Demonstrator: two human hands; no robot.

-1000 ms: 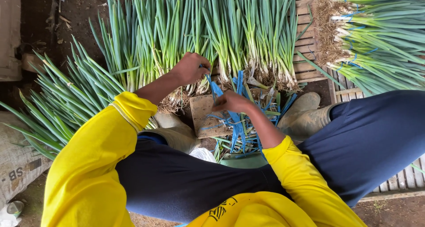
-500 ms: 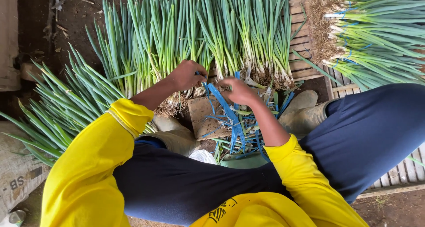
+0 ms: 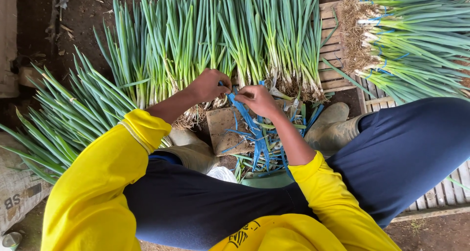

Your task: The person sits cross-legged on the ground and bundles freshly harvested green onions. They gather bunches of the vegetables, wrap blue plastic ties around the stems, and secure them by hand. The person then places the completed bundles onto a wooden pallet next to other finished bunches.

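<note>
Both hands were up at the root end of the green onions [image 3: 235, 40]: left hand [image 3: 208, 84] and right hand [image 3: 259, 100] each pinched the blue plastic strips [image 3: 254, 133], which trailed down over a brown board [image 3: 223, 128]. A printed grey sack [image 3: 17, 192] sat far left, and a wooden crate [image 3: 333, 50] hemmed in the right.
</note>
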